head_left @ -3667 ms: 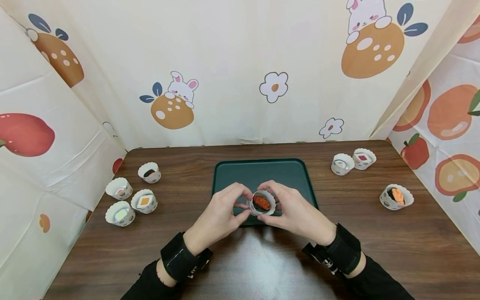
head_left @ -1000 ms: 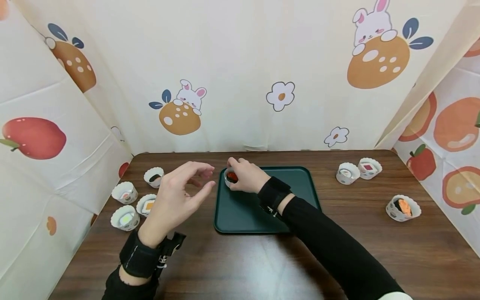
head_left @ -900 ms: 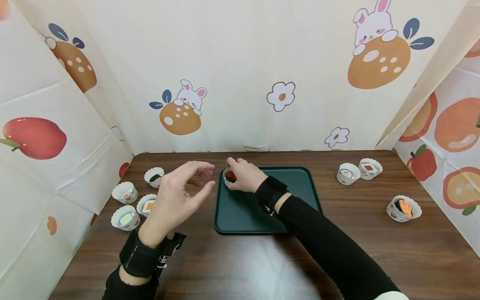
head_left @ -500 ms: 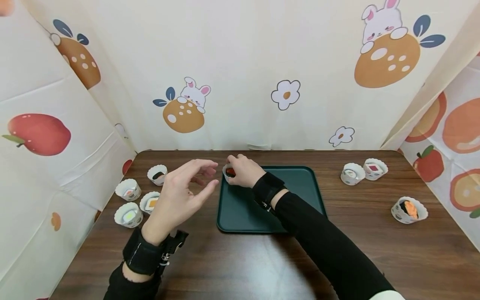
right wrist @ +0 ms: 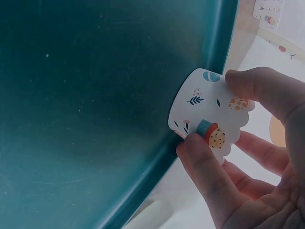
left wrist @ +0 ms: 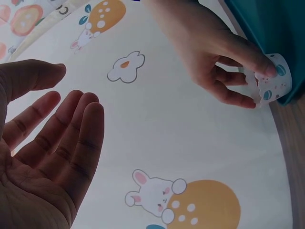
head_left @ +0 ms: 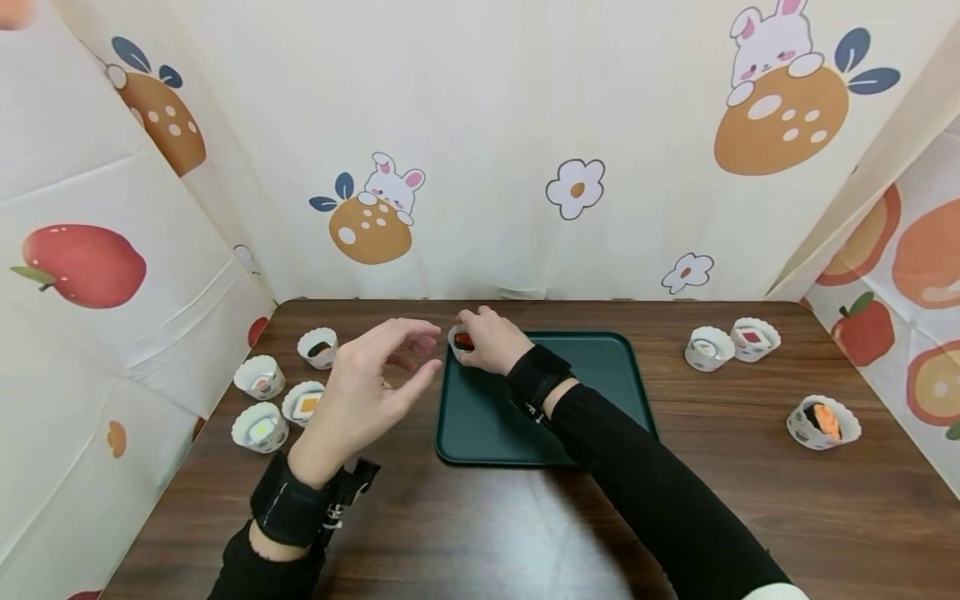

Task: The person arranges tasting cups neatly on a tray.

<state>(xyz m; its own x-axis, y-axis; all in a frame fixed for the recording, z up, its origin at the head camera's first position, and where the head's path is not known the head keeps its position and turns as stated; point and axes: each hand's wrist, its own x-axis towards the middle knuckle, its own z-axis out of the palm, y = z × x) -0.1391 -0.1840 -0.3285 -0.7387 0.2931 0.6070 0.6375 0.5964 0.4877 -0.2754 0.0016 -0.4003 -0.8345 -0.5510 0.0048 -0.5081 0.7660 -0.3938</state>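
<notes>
My right hand (head_left: 492, 340) grips a scalloped white paper cup (right wrist: 202, 107) between thumb and fingers at the back left corner of the dark green tray (head_left: 525, 425). A dark sushi piece with a red topping (head_left: 464, 342) shows inside it. In the right wrist view, the cup's base sits in the corner against the raised rim (right wrist: 217, 38). Left of the tray, my left hand (head_left: 367, 387) hovers with thumb and fingers spread apart and holds nothing. It partly overlaps the cup with a yellow-centred piece (head_left: 303, 404) in the head view.
More sushi cups stand at left: one dark-topped (head_left: 318, 348), one with a pinkish centre (head_left: 259, 377), one with a green centre (head_left: 259, 427). At right are two white roll cups (head_left: 708, 348) side by side and an orange-topped one (head_left: 823, 422). A printed curtain (head_left: 480, 125) borders the table's back.
Earlier both hands held the red-topped cup over the tray's front. The right hand has carried it to the back left corner; the left let go and moved left. Over the last second both stay nearly still.
</notes>
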